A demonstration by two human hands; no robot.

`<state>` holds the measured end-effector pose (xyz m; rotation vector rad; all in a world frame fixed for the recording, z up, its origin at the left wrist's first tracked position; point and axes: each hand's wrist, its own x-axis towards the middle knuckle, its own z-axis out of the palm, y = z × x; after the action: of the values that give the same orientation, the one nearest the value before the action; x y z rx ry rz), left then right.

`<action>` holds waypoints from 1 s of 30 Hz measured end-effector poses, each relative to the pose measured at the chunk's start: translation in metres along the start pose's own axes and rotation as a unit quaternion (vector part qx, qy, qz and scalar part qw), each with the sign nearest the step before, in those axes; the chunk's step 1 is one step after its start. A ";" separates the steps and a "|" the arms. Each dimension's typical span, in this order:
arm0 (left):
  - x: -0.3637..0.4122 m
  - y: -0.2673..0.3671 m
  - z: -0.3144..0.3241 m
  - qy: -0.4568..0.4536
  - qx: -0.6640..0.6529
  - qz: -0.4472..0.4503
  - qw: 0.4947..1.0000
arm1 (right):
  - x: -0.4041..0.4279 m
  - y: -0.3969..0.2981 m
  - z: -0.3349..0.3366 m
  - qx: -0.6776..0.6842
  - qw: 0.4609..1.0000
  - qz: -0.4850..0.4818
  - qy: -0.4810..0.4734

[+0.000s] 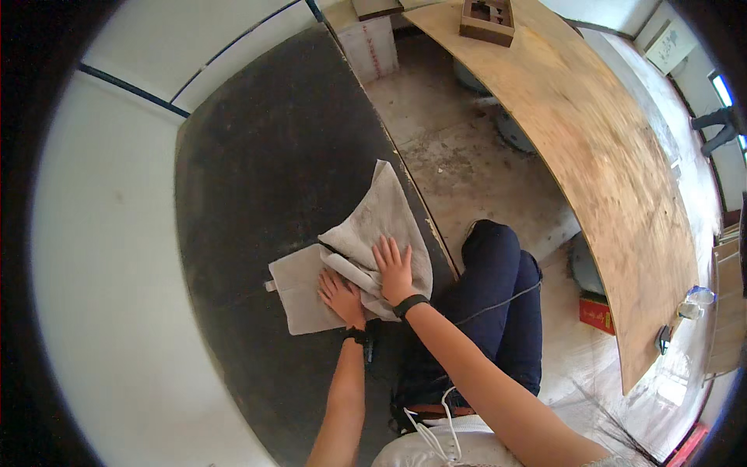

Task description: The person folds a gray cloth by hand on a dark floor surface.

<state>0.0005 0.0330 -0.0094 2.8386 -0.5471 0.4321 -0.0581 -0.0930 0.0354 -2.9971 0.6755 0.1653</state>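
A pale beige cloth [312, 306], perhaps a towel, lies partly folded on a dark flat surface [262, 163]. A small white tag sticks out at its left edge. My left hand [341, 296] rests palm down on the flatter, folded part. Palm down too, my right hand [395, 268] presses on the wrinkled part, its fingers spread. Between the two hands the fabric bunches into a raised fold. From there one loose corner of the cloth reaches away from me to a point. Neither hand is closed around the fabric.
My bent legs [484, 292] are beside the surface's right edge. Across a strip of bare floor [449, 140] stands a long plywood table [589, 134] bearing a wooden box [487, 23]. Stools and a red box [596, 313] are under it. A white wall [117, 245] borders the left; a person [721, 128] stands far right.
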 end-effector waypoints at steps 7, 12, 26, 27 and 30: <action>-0.030 -0.007 -0.009 -0.006 0.017 0.017 1.000 | -0.012 -0.002 -0.001 -0.010 0.999 -0.007 -0.048; -0.029 -0.002 -0.006 -0.031 0.012 0.000 0.999 | -0.012 0.002 0.012 0.022 1.000 -0.002 -0.015; -0.004 0.014 0.010 -0.031 0.049 -0.060 0.997 | 0.040 -0.015 0.000 0.035 0.999 -0.010 -0.011; 0.000 0.017 0.012 -0.028 0.047 -0.065 0.996 | 0.045 -0.015 0.000 0.032 0.999 -0.013 -0.017; 0.016 0.020 0.013 -0.020 0.044 -0.073 0.996 | 0.063 -0.017 -0.004 0.022 0.998 -0.028 -0.042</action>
<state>0.0097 0.0062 -0.0135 2.9517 -0.3307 0.3834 0.0064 -0.1047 0.0330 -2.9448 0.5781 0.2690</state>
